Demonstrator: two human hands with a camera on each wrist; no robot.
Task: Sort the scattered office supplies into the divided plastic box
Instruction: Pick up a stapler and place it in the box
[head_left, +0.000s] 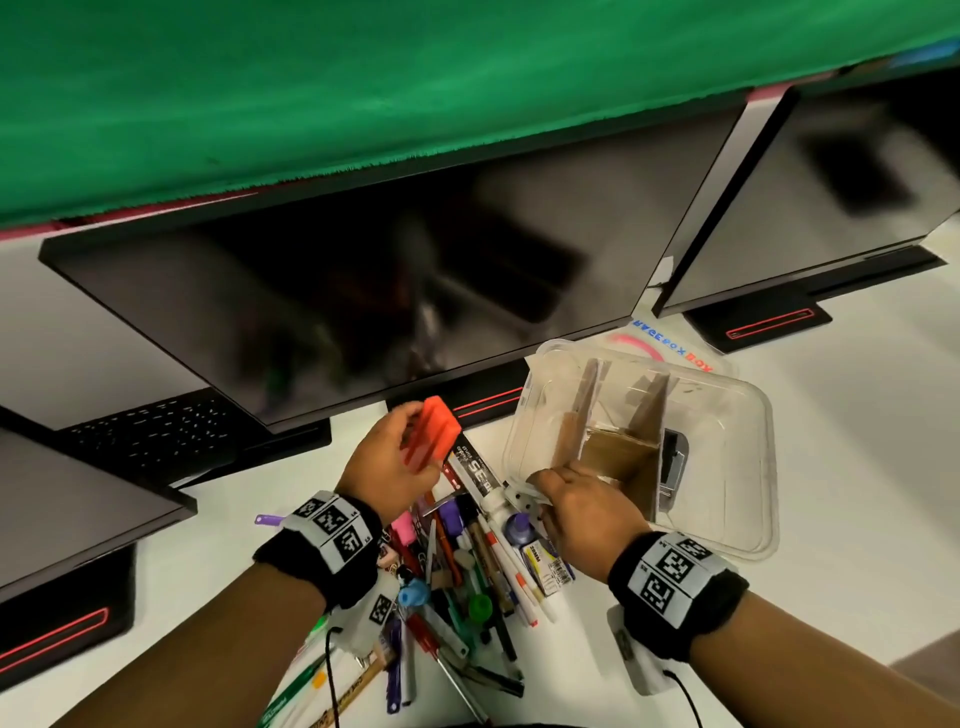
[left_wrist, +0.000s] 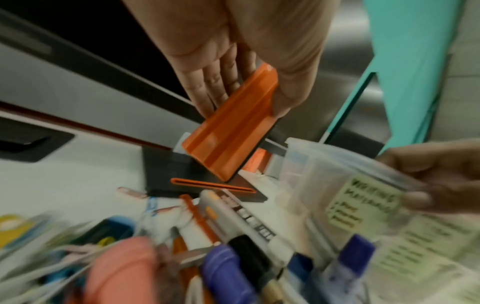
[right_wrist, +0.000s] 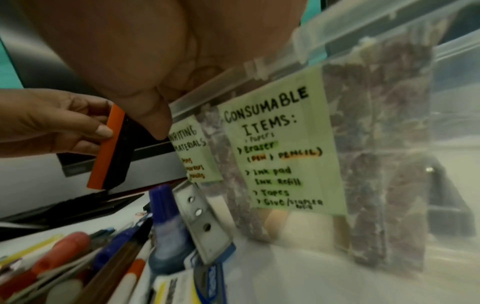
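Two hands are raised over the white desk (head_left: 857, 415). An orange block with a black underside (head_left: 432, 434), perhaps an eraser or ink pad, is pinched between thumb and fingers of the left hand (head_left: 387, 467), above the far end of the pile of pens and markers (head_left: 467, 571). The near-left rim of the clear divided box (head_left: 727, 415) is gripped by the right hand (head_left: 582, 514), fingers curled over it. The box is tilted just right of the pile, cardboard dividers (head_left: 618, 452) inside and handwritten green labels (right_wrist: 280, 144) on its wall. Dark monitors (head_left: 363, 291) are seen beyond.
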